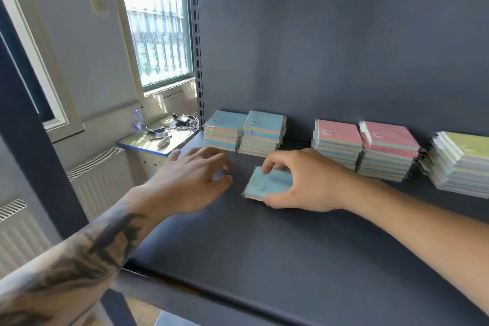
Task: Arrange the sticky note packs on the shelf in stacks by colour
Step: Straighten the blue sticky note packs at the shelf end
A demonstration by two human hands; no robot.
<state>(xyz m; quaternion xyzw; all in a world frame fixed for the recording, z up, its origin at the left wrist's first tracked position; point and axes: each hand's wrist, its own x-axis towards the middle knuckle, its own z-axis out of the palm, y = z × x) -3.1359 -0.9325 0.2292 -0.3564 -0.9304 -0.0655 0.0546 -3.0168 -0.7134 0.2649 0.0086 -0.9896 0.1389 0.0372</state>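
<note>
On the dark shelf (291, 246) stand two blue-topped stacks of sticky note packs (244, 131) at the back left, two pink-topped stacks (366, 148) to their right, and a yellow-green-topped stack (461, 164) at the far right. My right hand (299, 182) grips a loose blue pack (267, 184) lying on the shelf in front of the blue stacks, fingers over its far edge and thumb at its near edge. My left hand (193, 174) hovers just left of it with loosely curled fingers, blurred; something pale blue shows beneath its fingertips, too unclear to name.
The shelf's back panel (344, 61) rises behind the stacks, and a slotted upright post (197, 61) stands at the left. Beyond the shelf's left edge are a small table (164, 140) with cables, a bottle, phones, a radiator (100, 180) and a window (158, 34).
</note>
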